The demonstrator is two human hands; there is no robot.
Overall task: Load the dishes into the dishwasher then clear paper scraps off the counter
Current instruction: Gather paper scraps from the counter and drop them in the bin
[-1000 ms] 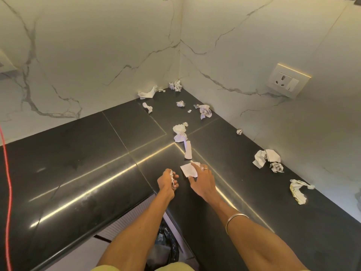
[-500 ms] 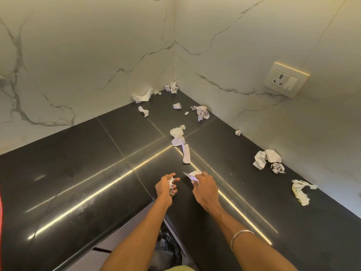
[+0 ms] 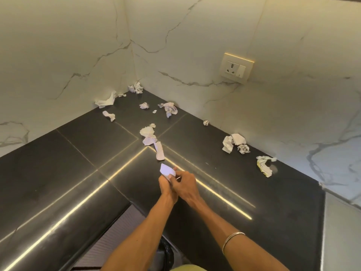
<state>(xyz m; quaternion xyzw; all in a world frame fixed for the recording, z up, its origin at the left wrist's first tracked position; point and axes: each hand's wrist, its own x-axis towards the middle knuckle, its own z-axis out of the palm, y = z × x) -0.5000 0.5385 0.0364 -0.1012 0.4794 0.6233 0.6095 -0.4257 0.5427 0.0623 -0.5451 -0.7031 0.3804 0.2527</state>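
White marble-veined walls (image 3: 58, 55) meet in a corner above a glossy black L-shaped table (image 3: 254, 192) strewn with crumpled paper scraps (image 3: 148, 132); a long scrap (image 3: 159, 151) lies pointing away toward the corner. Over the table's inner edge, the left hand (image 3: 165, 185) and right hand (image 3: 185, 184) press together, both pinching a white scrap (image 3: 167, 170) that juts up and leftward. A wall socket (image 3: 235, 68) sits at right. Whatever lies below the table edge is hard to make out.
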